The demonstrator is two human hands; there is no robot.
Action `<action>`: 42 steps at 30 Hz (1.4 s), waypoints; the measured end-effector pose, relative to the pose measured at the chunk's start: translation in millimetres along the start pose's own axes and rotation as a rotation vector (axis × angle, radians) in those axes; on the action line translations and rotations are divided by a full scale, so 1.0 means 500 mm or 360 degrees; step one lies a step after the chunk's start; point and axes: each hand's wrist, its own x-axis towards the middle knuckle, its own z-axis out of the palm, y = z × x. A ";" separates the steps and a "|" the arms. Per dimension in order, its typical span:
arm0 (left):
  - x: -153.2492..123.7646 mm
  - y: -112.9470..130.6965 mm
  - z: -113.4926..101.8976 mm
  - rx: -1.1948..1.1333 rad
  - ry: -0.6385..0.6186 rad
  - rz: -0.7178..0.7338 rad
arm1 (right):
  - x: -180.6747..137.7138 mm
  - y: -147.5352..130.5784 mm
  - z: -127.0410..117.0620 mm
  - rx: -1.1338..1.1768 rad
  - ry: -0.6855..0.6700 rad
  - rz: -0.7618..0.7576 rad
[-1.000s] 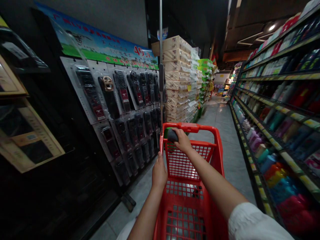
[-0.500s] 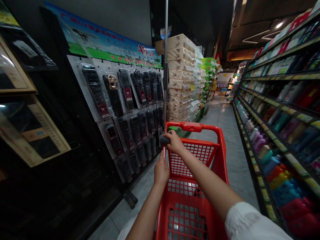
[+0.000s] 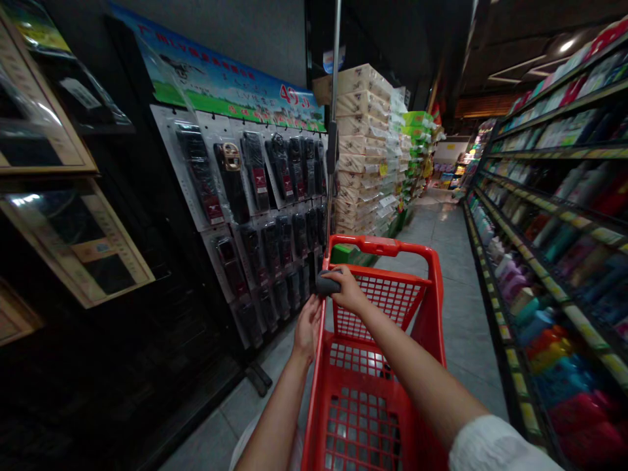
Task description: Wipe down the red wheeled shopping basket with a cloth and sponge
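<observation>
Grey floor tiles (image 3: 441, 261) ran down a dim shop aisle. Packs of belts (image 3: 255, 176) hung on the left under a blue and green banner (image 3: 220, 78), with stacked cartons (image 3: 358, 131) farther along that side. Shelves of bottles (image 3: 549, 216) lined the right.

Near the centre stood the red cart (image 3: 373, 418). Its mesh basket was open to view, and its red handle bar (image 3: 383, 246) arched across the far end.

The right hand (image 3: 349, 291) reached forward over the basket with the arm nearly straight and a white sleeve (image 3: 495, 445) at the near edge. Its fingers were wrapped tight around a dark grey grip (image 3: 324, 285) at the cart's far left corner, knuckles up and thumb hidden beneath. A metal pole (image 3: 334, 98) rose from about that corner and left the top of the view.

The left hand (image 3: 308, 324) was just below and nearer than the grip, beside the cart's left rim. The forearm came up from the near edge and the wrist was bent slightly inward. Its fingers pointed up toward the grip, loosely apart and only half curled, closed on nothing. Whether they touched the rim or merely hung beside it could not be told.
</observation>
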 end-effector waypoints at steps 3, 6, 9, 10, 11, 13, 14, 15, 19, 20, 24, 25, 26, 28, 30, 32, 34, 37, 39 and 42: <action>-0.013 0.025 -0.002 -0.0364 0.0008 -0.0205 | -0.071 -0.024 0.014 0.0086 -0.0114 -0.0093; -0.025 0.037 0.004 -0.0431 0.0018 -0.0258 | -0.148 -0.050 0.027 0.0170 -0.0200 -0.0130; -0.033 0.038 0.015 -0.0351 0.0050 -0.0240 | -0.151 -0.051 0.032 0.0178 -0.0162 -0.0069; -0.034 0.038 0.019 -0.0303 0.0052 -0.0230 | -0.132 -0.045 0.032 0.0151 -0.0124 -0.0037; -0.034 0.037 0.023 -0.0240 0.0052 -0.0220 | -0.105 -0.036 0.031 0.0110 -0.0076 -0.0009; -0.035 0.034 0.027 -0.0093 0.0053 -0.0182 | -0.038 -0.017 0.030 -0.0013 0.0058 0.0052; -0.034 0.031 0.028 -0.0024 0.0054 -0.0155 | -0.004 -0.010 0.029 -0.0088 0.0138 0.0094; -0.034 0.028 0.028 0.0034 0.0058 -0.0122 | 0.027 -0.006 0.027 -0.0163 0.0216 0.0143; -0.025 0.012 0.025 0.0126 0.0058 0.0038 | 0.102 -0.018 0.014 -0.0422 0.0265 0.0239; -0.020 0.011 0.025 0.0158 0.0051 0.0079 | 0.109 -0.024 0.006 -0.0500 0.0213 0.0205; 0.020 0.028 0.041 0.0870 0.0232 0.0291 | 0.103 -0.033 -0.052 -0.0919 0.0119 0.0131; 0.032 0.034 0.050 0.1197 0.0348 0.0302 | 0.095 -0.028 -0.071 -0.0997 0.0070 0.0150; 0.041 0.038 0.060 0.1293 0.0391 0.0302 | 0.083 -0.020 -0.091 -0.1048 -0.0002 0.0172; 0.053 0.041 0.079 0.1475 0.0389 0.0372 | 0.054 0.003 -0.134 -0.1100 -0.0116 0.0220; 0.052 0.034 0.093 0.1907 0.0291 0.0430 | 0.021 0.027 -0.180 -0.1158 -0.0044 0.0360; 0.043 0.022 0.100 0.2331 0.0185 0.0407 | -0.006 0.047 -0.219 -0.1232 0.0152 0.0602; 0.031 0.013 0.104 0.2592 0.0161 0.0387 | -0.018 0.056 -0.234 -0.1286 0.0287 0.0784; 0.021 0.008 0.106 0.2828 0.0220 0.0474 | -0.007 0.049 -0.195 -0.1285 0.0207 0.0665; 0.021 0.009 0.106 0.2934 0.0228 0.0539 | 0.013 0.038 -0.145 -0.1258 0.0090 0.0462; 0.024 0.012 0.105 0.3035 0.0240 0.0596 | 0.034 0.030 -0.098 -0.1227 0.0011 0.0301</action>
